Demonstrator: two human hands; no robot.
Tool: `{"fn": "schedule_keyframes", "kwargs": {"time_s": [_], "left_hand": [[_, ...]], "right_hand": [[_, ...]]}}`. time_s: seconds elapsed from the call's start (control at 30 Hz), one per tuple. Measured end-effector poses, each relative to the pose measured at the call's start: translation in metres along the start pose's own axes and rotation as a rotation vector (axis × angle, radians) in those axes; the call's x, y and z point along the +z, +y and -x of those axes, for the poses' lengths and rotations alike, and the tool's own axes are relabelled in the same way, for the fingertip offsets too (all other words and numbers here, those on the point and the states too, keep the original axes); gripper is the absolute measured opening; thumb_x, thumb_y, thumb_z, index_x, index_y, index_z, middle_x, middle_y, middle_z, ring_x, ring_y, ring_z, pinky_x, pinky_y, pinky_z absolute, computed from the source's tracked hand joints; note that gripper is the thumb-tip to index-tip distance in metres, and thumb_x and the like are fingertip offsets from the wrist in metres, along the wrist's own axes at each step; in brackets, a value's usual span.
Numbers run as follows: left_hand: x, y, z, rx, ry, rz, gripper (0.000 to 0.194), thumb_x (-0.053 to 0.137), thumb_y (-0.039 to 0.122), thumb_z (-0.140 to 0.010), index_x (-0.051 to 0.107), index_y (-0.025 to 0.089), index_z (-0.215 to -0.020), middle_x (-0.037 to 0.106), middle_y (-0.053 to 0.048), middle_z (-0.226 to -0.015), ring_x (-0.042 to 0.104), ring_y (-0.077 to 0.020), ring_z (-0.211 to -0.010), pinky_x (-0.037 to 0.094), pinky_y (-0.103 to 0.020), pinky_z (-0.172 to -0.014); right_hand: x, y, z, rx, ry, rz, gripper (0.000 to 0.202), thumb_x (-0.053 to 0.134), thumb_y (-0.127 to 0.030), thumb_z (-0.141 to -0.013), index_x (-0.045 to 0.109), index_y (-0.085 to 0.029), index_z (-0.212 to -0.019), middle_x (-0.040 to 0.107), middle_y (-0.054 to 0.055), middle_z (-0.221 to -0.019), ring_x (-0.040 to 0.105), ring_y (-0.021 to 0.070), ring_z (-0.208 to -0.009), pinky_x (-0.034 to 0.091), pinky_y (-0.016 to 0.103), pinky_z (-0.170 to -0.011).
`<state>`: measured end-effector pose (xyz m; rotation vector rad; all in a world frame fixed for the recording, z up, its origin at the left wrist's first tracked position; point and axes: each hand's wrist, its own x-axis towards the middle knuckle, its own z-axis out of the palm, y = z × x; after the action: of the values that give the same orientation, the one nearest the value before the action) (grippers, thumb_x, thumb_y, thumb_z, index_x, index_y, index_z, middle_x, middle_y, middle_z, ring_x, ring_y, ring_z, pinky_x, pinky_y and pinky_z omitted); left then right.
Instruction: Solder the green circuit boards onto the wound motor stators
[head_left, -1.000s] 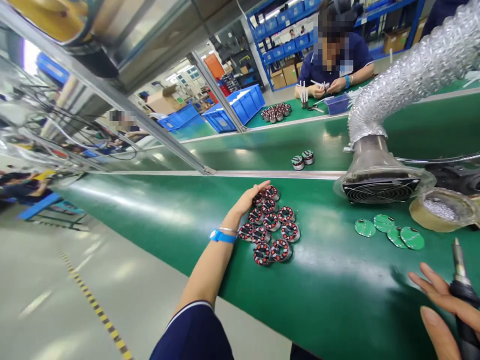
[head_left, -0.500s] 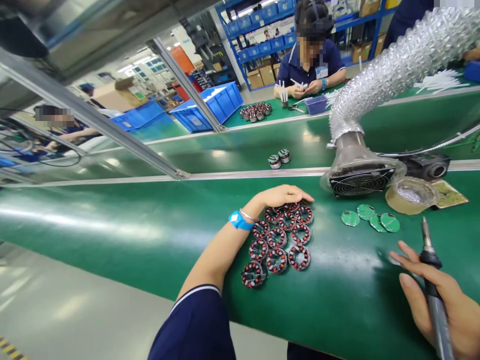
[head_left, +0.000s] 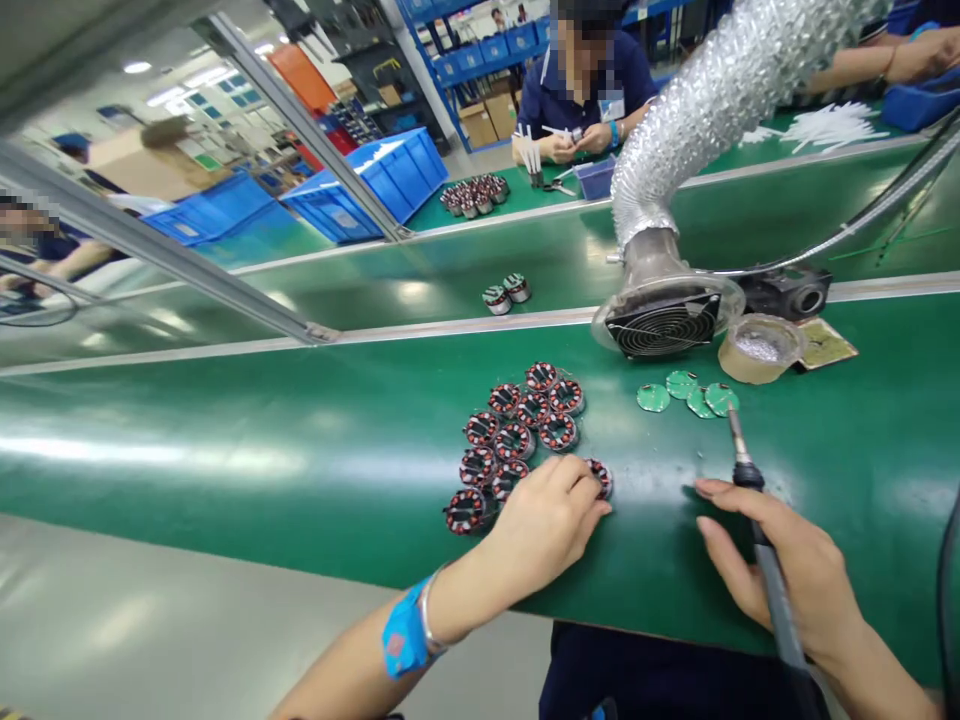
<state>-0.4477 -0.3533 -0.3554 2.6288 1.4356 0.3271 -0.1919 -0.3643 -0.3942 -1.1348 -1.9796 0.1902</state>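
My left hand [head_left: 541, 525], with a blue strap at the wrist, curls its fingers around a copper-wound motor stator [head_left: 603, 480] at the right side of a group. Part of that stator is hidden by the fingers. Several more ring-shaped stators [head_left: 514, 441] stand close together on the green bench beyond and left of the hand. A soldering iron [head_left: 778, 590] lies in the grip of my right hand [head_left: 814, 575], its thumb and forefinger reaching forward. The iron's tip points at several round green circuit boards [head_left: 653, 398] and overlaps one in view; contact I cannot tell.
A fume extractor fan [head_left: 664, 325] on a silver duct [head_left: 697, 120] stands behind the boards. Beside it are a tub of metal shavings [head_left: 759, 350] and a sponge tray [head_left: 829, 343]. Two board-topped stators [head_left: 506, 294] sit past the metal rail. A co-worker [head_left: 585, 90] works opposite.
My left hand has come from the far edge of the stator group to its near right side and taken hold of one. The view has shifted; the right hand still holds the iron.
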Motion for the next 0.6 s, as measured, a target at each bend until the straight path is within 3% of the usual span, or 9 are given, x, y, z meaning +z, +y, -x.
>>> {"fn": "schedule_keyframes", "kwargs": {"time_s": [0.13, 0.23, 0.3, 0.37, 0.43, 0.53, 0.6], "left_hand": [[0.009, 0.02, -0.022, 0.079, 0.122, 0.505, 0.013, 0.057, 0.027, -0.09, 0.066, 0.018, -0.091, 0.064, -0.007, -0.089, 0.062, -0.0163, -0.079, 0.054, -0.028, -0.07], [0.01, 0.023, -0.036, -0.105, 0.206, 0.7, 0.019, 0.063, 0.028, -0.084, 0.063, 0.018, -0.1, 0.06, -0.006, -0.094, 0.058, -0.0138, -0.072, 0.051, -0.026, -0.06], [0.013, 0.024, -0.044, -0.237, 0.111, 0.686, 0.046, 0.071, 0.036, -0.076, 0.056, 0.018, -0.116, 0.059, -0.009, -0.105, 0.059, -0.0172, -0.078, 0.052, -0.029, -0.061], [0.018, 0.027, -0.051, -0.289, -0.064, 0.651, 0.067, 0.077, 0.043, -0.068, 0.052, 0.017, -0.124, 0.059, -0.01, -0.11, 0.06, -0.0205, -0.082, 0.054, -0.035, -0.068], [0.023, 0.031, -0.056, -0.291, -0.152, 0.648, 0.06, 0.076, 0.044, -0.069, 0.056, 0.017, -0.119, 0.063, -0.008, -0.103, 0.06, -0.019, -0.076, 0.053, -0.036, -0.071], [0.029, 0.032, -0.061, -0.295, -0.141, 0.783, 0.025, 0.062, 0.035, -0.082, 0.065, 0.016, -0.098, 0.064, -0.004, -0.082, 0.057, -0.0134, -0.062, 0.05, -0.029, -0.062], [0.029, 0.028, -0.062, -0.349, -0.128, 0.928, 0.017, 0.055, 0.029, -0.086, 0.065, 0.016, -0.089, 0.062, -0.001, -0.071, 0.055, -0.0108, -0.054, 0.046, -0.024, -0.053]], "right_hand": [[0.006, -0.012, 0.003, 0.074, -0.127, 0.005, 0.044, 0.067, -0.032, -0.081, 0.049, -0.017, -0.119, 0.069, 0.012, -0.109, 0.07, 0.0255, -0.095, 0.059, 0.039, -0.081], [0.015, -0.019, 0.0, 0.118, -0.124, 0.003, 0.043, 0.066, -0.032, -0.082, 0.047, -0.017, -0.117, 0.069, 0.013, -0.107, 0.07, 0.026, -0.091, 0.06, 0.04, -0.077], [0.018, -0.021, -0.002, 0.138, -0.116, -0.014, 0.035, 0.062, -0.026, -0.085, 0.047, -0.018, -0.116, 0.069, 0.011, -0.102, 0.07, 0.0237, -0.085, 0.06, 0.037, -0.073], [0.018, -0.02, -0.002, 0.146, -0.118, -0.039, 0.034, 0.059, -0.022, -0.085, 0.046, -0.018, -0.116, 0.068, 0.01, -0.1, 0.069, 0.0221, -0.083, 0.059, 0.035, -0.072], [0.013, -0.017, -0.001, 0.146, -0.124, -0.05, 0.037, 0.06, -0.021, -0.083, 0.046, -0.018, -0.117, 0.067, 0.009, -0.1, 0.068, 0.0212, -0.083, 0.059, 0.033, -0.072], [0.006, -0.011, 0.003, 0.15, -0.149, -0.058, 0.04, 0.065, -0.021, -0.081, 0.047, -0.018, -0.117, 0.067, 0.008, -0.1, 0.068, 0.0199, -0.084, 0.058, 0.032, -0.074], [0.003, -0.008, 0.005, 0.145, -0.159, -0.07, 0.041, 0.066, -0.022, -0.081, 0.047, -0.018, -0.117, 0.067, 0.008, -0.102, 0.067, 0.0203, -0.087, 0.058, 0.032, -0.076]]}}
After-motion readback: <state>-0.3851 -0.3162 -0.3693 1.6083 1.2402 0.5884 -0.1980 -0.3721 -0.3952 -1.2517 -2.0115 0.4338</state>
